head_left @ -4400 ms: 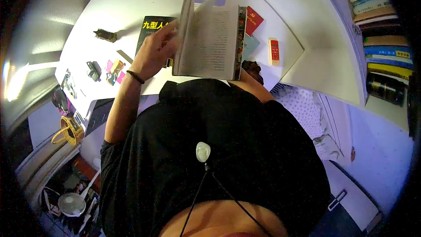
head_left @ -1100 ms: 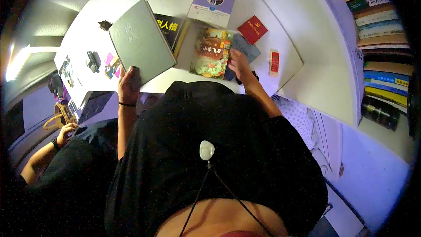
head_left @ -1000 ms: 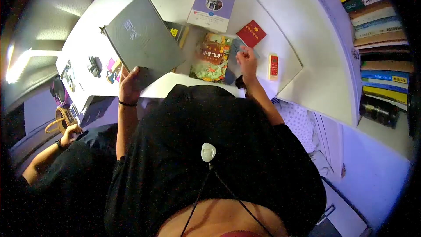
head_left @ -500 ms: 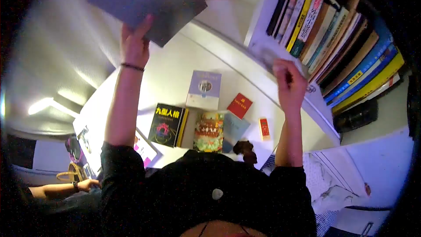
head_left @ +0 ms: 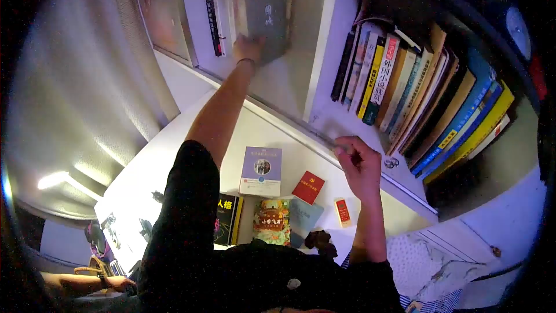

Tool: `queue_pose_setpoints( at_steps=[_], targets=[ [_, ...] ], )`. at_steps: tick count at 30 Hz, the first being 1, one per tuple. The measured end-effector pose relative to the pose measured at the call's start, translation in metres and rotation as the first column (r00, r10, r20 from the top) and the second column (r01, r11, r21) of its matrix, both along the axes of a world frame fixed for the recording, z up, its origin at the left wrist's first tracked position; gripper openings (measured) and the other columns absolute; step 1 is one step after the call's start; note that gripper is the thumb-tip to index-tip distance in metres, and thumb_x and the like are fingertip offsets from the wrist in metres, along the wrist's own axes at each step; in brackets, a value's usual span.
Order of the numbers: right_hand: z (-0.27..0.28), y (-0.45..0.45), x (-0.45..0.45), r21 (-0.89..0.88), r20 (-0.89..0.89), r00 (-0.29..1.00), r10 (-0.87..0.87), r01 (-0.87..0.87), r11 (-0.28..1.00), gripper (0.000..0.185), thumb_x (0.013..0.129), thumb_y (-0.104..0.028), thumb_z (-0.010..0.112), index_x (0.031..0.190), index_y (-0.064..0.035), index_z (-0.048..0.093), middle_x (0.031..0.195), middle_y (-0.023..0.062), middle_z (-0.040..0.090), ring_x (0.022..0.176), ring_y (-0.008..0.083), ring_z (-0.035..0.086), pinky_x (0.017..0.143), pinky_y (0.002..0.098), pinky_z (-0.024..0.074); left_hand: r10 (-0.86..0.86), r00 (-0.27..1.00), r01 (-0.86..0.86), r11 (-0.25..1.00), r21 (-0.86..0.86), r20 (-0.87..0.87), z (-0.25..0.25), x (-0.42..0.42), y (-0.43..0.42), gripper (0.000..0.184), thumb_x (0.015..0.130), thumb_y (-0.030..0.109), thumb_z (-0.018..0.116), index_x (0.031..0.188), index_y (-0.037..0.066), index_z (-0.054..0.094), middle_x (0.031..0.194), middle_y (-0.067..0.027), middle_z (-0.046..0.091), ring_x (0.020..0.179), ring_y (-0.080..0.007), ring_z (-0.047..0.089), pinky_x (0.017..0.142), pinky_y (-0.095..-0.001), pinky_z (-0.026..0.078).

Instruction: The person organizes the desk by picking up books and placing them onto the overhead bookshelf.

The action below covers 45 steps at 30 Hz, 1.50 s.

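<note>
Grey hardcover book (head_left: pixel 272 14) is inside the bookshelf (head_left: pixel 322 40), near a black-spined book (head_left: pixel 212 20). Left hand (head_left: pixel 248 50) looks like it's pinching the lower corner, bit blurry. Right hand (head_left: pixel 361 166)'s by the shelf edge, fingers curled, can't tell if they're pinching anything.

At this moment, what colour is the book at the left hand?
The book is grey with pale characters; it shows best in the head view.

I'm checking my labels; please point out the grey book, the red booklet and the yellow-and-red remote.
Grey book (head_left: pixel 271 23): head view, front cover.
Red booklet (head_left: pixel 308 188): head view, middle of cover.
Yellow-and-red remote (head_left: pixel 343 213): head view, red face.
</note>
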State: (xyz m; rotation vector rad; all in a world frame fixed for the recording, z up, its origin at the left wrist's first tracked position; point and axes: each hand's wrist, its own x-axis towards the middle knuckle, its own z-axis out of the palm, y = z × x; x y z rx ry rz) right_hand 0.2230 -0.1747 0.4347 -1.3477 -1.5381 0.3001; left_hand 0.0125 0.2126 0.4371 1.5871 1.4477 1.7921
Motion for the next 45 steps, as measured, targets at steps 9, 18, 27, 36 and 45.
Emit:
queue_pose_setpoints(
  at_steps=[9,18,27,36,45],
  targets=[
    [0.001,-0.001,-0.002,-0.022,0.055,0.998,-0.039,0.040,0.999,0.017,0.076,-0.014,0.067,0.092,-0.0080,0.064,0.055,0.0021,0.051,0.047,0.0092,0.044,0.047,0.0236,0.0380,0.306,0.891,-0.326,0.945,-0.003,-0.335,0.039,0.015,-0.065,0.057,0.069,0.046,0.068,0.107,0.006,0.056,0.096,-0.0118,0.063,0.089,-0.0288,0.060,0.079,-0.0397,0.049],
    [0.003,0.000,-0.006,-0.051,0.066,0.997,-0.034,0.037,0.998,0.019,0.075,-0.012,0.067,0.093,-0.0089,0.064,0.054,0.0011,0.049,0.046,0.0083,0.041,0.046,0.0230,0.0362,0.059,0.552,-0.413,0.886,-0.211,-0.832,0.058,-0.002,-0.054,0.053,0.079,0.058,0.043,0.099,0.014,0.065,0.099,-0.0064,0.064,0.093,-0.0230,0.061,0.074,-0.0367,0.050],
    [0.003,-0.002,-0.001,-0.082,0.060,0.998,-0.007,0.012,0.997,0.014,0.077,-0.010,0.065,0.091,-0.0079,0.063,0.059,0.0004,0.051,0.049,0.0075,0.042,0.048,0.0224,0.0363,0.095,0.626,-0.333,0.930,-0.155,-0.774,0.034,-0.043,-0.032,0.047,0.082,0.052,0.044,0.087,0.011,0.067,0.094,-0.0093,0.065,0.085,-0.0269,0.063,0.070,-0.0399,0.049],
    [-0.002,0.004,0.004,-0.056,0.103,0.994,0.028,-0.023,0.998,0.008,0.079,-0.010,0.063,0.082,-0.0034,0.062,0.072,0.0025,0.061,0.064,0.0085,0.052,0.060,0.0233,0.0430,0.122,0.981,-0.104,0.987,-0.121,0.152,-0.199,-0.145,-0.151,0.016,0.086,0.017,0.048,0.086,0.007,0.060,0.072,-0.0049,0.059,0.068,-0.0128,0.054,0.064,-0.0257,0.043],
    [-0.010,0.008,0.004,-0.081,0.022,1.000,-0.005,0.007,0.997,0.007,0.077,-0.007,0.065,0.082,-0.0029,0.062,0.074,-0.0003,0.058,0.069,0.0072,0.049,0.065,0.0209,0.0405,-0.562,0.744,-0.161,0.375,-0.913,-0.362,-0.390,-0.106,-0.193,0.083,0.062,0.057,0.065,0.119,0.000,0.046,0.117,-0.0227,0.052,0.110,-0.0320,0.050,0.089,-0.0397,0.043]
  ],
)
